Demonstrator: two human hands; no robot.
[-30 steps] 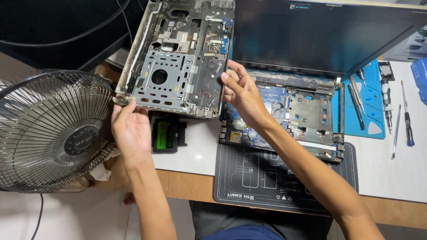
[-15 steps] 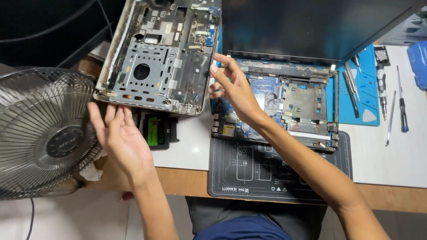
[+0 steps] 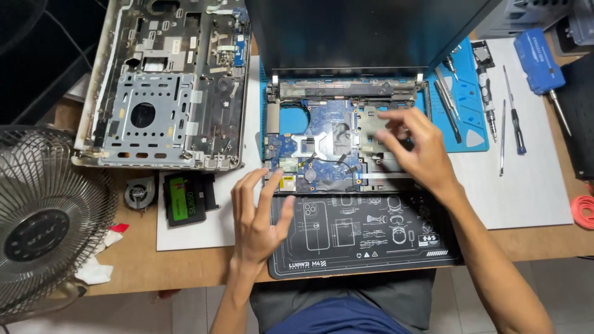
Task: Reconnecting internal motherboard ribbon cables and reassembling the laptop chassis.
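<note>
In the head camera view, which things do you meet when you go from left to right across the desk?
Desk fan → removed laptop cover → left hand → opened laptop base → right hand → blue tool mat → blue electric screwdriver → red ring at the edge.

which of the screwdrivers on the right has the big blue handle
The one farthest right, the blue-handled screwdriver at the white mat's top corner; the slim screwdrivers beside it have thin dark handles.

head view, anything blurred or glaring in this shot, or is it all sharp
Head view: the right hand is motion-blurred over the open laptop base; the left hand is slightly soft at the fingers; the removed laptop cover, the dark mat and the screwdrivers are sharp; lighting is even, with no strong glare.
</note>
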